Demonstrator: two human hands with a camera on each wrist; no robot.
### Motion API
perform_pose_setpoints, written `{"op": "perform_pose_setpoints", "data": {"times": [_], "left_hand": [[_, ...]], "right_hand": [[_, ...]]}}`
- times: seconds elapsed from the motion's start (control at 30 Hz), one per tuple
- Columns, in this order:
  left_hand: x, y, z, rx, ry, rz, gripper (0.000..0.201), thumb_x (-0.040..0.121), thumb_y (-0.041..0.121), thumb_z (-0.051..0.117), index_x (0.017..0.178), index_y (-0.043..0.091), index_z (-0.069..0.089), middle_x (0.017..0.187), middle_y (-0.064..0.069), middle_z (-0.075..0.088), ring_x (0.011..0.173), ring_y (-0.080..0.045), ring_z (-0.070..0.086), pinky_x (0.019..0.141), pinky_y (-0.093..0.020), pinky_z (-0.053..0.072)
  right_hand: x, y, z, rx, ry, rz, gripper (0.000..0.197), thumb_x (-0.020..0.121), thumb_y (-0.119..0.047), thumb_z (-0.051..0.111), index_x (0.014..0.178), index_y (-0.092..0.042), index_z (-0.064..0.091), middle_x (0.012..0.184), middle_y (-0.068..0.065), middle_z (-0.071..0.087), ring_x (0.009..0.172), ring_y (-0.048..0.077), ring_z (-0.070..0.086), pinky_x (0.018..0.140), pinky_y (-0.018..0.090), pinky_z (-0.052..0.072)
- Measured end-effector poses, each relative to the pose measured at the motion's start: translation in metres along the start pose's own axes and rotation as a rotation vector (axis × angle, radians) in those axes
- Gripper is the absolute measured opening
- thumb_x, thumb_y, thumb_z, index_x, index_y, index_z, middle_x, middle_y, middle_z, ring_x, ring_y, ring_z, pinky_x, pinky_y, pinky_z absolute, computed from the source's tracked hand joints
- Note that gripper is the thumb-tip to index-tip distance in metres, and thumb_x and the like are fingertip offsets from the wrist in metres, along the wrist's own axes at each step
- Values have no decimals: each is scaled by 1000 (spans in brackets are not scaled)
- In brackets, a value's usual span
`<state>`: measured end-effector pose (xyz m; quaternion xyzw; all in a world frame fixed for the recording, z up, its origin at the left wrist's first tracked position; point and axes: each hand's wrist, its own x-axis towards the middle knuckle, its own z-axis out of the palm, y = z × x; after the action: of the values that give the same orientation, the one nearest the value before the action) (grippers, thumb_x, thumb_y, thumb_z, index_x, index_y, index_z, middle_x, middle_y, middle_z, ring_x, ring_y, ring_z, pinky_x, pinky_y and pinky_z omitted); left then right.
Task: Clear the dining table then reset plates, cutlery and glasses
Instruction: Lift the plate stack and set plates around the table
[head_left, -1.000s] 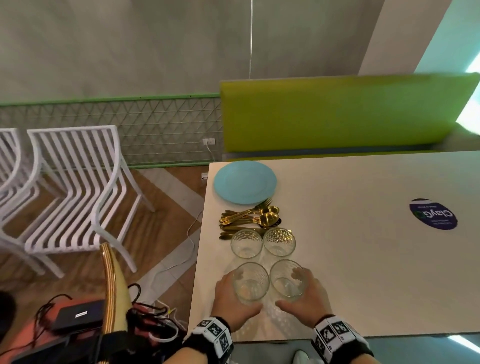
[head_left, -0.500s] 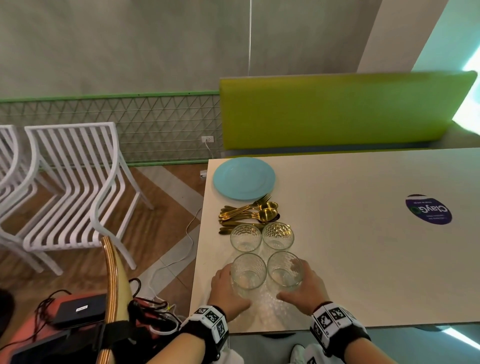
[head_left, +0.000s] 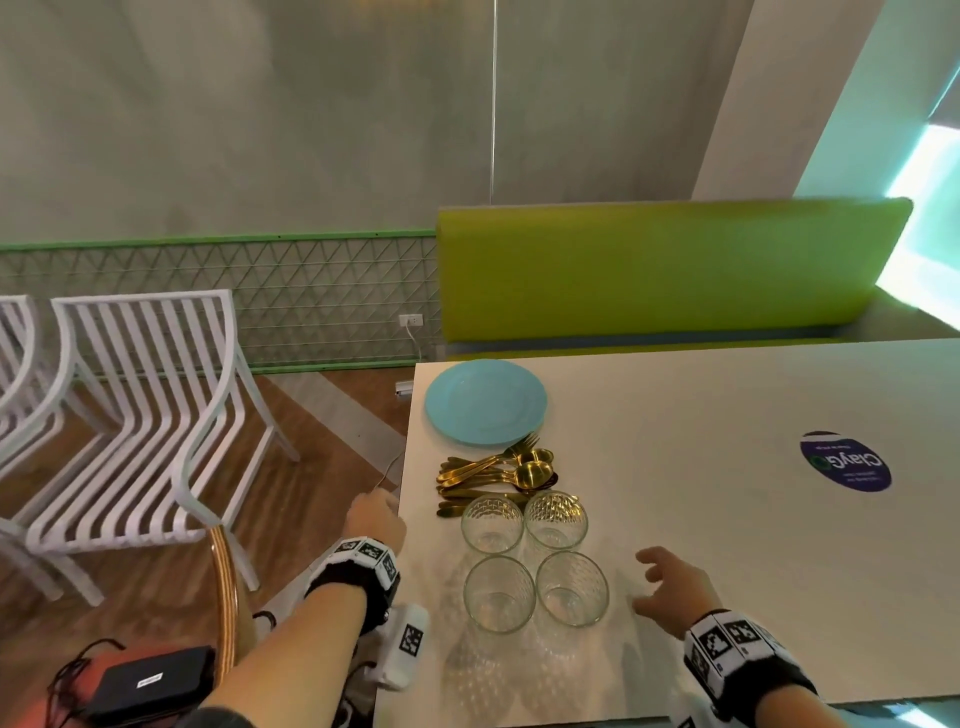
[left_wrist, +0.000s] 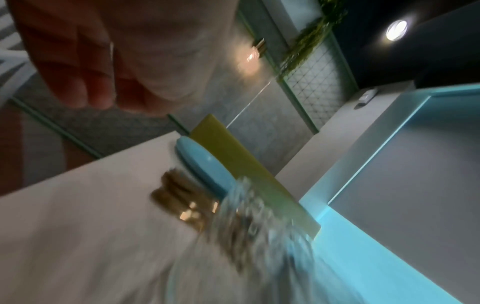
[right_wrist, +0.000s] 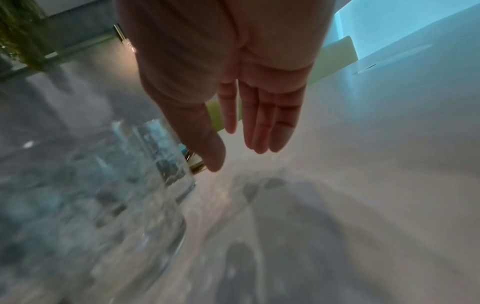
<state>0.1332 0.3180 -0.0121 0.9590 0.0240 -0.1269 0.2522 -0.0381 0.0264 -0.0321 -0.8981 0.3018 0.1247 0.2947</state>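
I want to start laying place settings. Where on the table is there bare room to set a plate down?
The table is bare between the four glasses and the round purple sticker, and along the green bench side right of the blue plate. The left edge is crowded: plate, gold cutlery, glasses.

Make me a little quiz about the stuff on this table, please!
1. How many glasses stand on the table?
2. True or false: the right hand is holding a glass.
3. What lies between the blue plate and the glasses: A) napkins, B) gold cutlery, C) a cup?

Key:
1. Four, grouped two by two, such as the near left glass.
2. False; its fingers are open, beside the near right glass.
3. B, the gold cutlery.
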Motion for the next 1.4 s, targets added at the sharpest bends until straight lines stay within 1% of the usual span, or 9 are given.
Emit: {"op": "perform_pose_setpoints", "data": {"times": [0.1,0.2,0.27,0.67,0.87,1.0,1.17,1.3,1.4], "left_hand": [[31,29,-24,-2,-21,-4,23,90,11,52,108,5,65,118,-13,63,111,-30,58,93,-32,46],[59,56,-33,19,-69,13,14,90,13,52,96,9,64,112,-12,65,106,-29,59,95,-32,47],[76,69,-30,22,-85,12,20,91,15,51,103,9,66,115,-9,65,109,-28,58,98,-33,46],[166,120,25,-62,-203,-178,40,89,21,53,121,-3,55,123,-21,61,112,-34,59,90,-35,48],[188,114,33,-307,-163,-405,44,84,17,59,119,-8,51,117,-22,60,109,-37,60,92,-37,51],[204,98,48,-615,-259,-442,40,85,13,62,116,-12,53,104,-25,63,99,-40,64,90,-51,53],[198,102,44,-837,-242,-460,39,91,18,59,116,-10,50,107,-23,61,77,-35,63,76,-48,53],[204,104,44,-913,-215,-428,64,75,30,70,120,-10,49,109,-19,63,97,-39,64,86,-50,54],[194,122,34,-1011,-170,-363,37,89,17,53,118,-6,50,107,-21,59,95,-36,60,70,-38,54]], "right_hand": [[11,-1,-19,-40,26,12,47,78,-20,69,123,-17,55,115,4,63,102,19,59,92,20,42],[30,-7,-40,-75,41,10,42,80,-21,68,121,-17,58,114,3,64,106,19,59,91,20,41],[46,-13,-55,-84,57,5,40,81,-21,67,120,-17,59,114,3,65,109,19,59,91,19,41],[150,-34,-88,-56,87,-48,32,82,-19,66,114,-16,62,110,2,67,87,14,56,84,16,39],[165,-12,-89,-67,96,-14,29,82,-18,65,111,-18,64,107,1,68,80,12,52,79,15,37],[170,-2,-91,-59,106,-2,27,81,-18,66,108,-17,66,99,1,68,80,13,53,78,16,37],[171,-1,-93,-63,115,-10,26,81,-17,67,107,-17,67,92,1,68,77,15,53,76,16,36],[168,-4,-95,-52,122,-21,24,81,-17,67,105,-17,67,84,-3,61,76,15,54,75,16,36],[164,-7,-97,-32,139,-35,20,80,-16,68,99,-20,66,83,-2,61,75,16,54,74,16,35]]}}
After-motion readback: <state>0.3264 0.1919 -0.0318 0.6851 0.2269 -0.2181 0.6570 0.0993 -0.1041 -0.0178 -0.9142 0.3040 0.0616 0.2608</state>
